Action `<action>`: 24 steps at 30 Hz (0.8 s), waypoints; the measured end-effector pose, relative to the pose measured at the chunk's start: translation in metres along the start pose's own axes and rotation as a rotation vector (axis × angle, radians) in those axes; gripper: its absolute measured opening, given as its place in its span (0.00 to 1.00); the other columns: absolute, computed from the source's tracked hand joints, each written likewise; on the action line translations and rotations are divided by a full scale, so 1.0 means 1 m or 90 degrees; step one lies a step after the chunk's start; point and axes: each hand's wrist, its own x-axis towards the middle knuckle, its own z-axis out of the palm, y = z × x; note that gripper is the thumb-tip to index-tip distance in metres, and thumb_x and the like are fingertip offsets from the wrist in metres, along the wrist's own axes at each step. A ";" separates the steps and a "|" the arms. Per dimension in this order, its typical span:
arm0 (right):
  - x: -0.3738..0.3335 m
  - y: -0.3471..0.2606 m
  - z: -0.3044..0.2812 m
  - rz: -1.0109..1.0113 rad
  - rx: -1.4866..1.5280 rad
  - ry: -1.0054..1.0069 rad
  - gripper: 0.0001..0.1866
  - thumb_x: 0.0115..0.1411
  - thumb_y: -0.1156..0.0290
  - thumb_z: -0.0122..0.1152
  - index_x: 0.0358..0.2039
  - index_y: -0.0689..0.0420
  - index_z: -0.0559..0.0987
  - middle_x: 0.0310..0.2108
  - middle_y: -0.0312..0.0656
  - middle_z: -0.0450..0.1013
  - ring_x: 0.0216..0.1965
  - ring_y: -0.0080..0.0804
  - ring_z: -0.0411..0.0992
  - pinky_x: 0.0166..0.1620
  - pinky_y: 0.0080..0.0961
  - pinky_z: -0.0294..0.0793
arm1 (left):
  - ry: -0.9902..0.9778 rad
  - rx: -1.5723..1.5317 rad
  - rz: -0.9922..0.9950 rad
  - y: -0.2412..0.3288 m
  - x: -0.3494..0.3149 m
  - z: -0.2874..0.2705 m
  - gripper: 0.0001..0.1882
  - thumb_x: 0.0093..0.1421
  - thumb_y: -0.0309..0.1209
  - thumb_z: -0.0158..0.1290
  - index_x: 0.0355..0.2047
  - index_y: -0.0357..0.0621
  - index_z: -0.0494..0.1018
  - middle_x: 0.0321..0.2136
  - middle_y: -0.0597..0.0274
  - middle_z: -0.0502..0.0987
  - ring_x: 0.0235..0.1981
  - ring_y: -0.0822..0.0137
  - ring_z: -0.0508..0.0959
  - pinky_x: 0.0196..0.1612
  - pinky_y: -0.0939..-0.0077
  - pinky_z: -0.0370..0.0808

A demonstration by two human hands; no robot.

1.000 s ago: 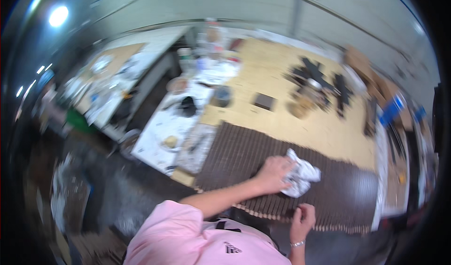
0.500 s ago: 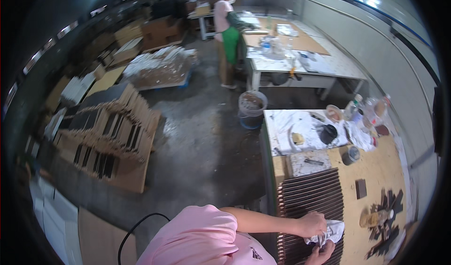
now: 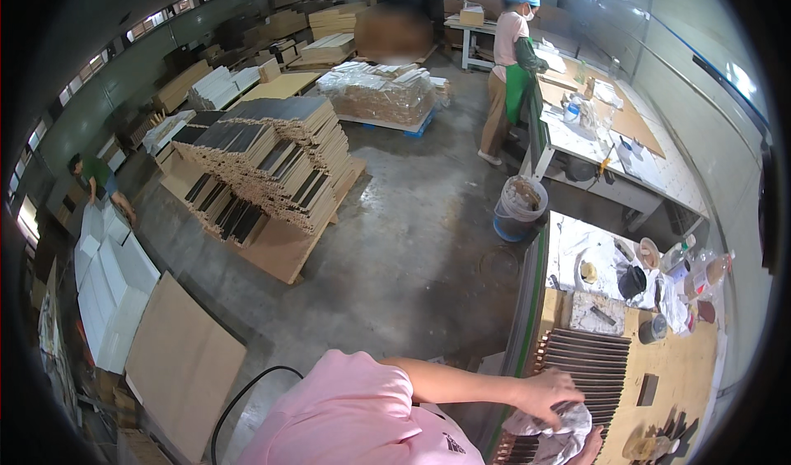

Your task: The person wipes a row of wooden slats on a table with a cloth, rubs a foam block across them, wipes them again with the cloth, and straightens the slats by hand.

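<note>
A crumpled white cloth [image 3: 568, 434] lies on a row of dark narrow strips [image 3: 587, 364] laid side by side at the table's near end. My left hand [image 3: 550, 394] reaches in from the left with curled fingers gripping the cloth from above. At the cloth's right side is my right hand [image 3: 590, 446], holding its edge; much of that hand is hidden by the cloth and the picture's edge. Beyond the strips, a stained white block [image 3: 595, 313] bears a small dark flat piece. A dark little block [image 3: 648, 389] rests to the right of the strips.
On the table [image 3: 659, 358] stand a grey cup [image 3: 652, 328], a black cup [image 3: 632, 281] and several bottles. A jar [image 3: 647, 446] sits among dark strips. A bucket [image 3: 520, 205] is on the floor. Stacked boards [image 3: 272, 160] stand left; a co-worker [image 3: 511, 70] is at the far table.
My view has swung left, so the scene sits farther right. The cloth is more spread out under my hands. My left hand's fingers look looser than before.
</note>
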 end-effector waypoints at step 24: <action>-0.003 -0.053 0.083 -0.424 -0.470 -0.035 0.26 0.60 0.64 0.69 0.57 0.60 0.76 0.59 0.54 0.68 0.59 0.48 0.67 0.59 0.45 0.69 | 0.150 -0.135 -0.134 -0.002 0.000 -0.032 0.12 0.53 0.33 0.57 0.23 0.34 0.74 0.19 0.45 0.75 0.23 0.51 0.78 0.29 0.59 0.70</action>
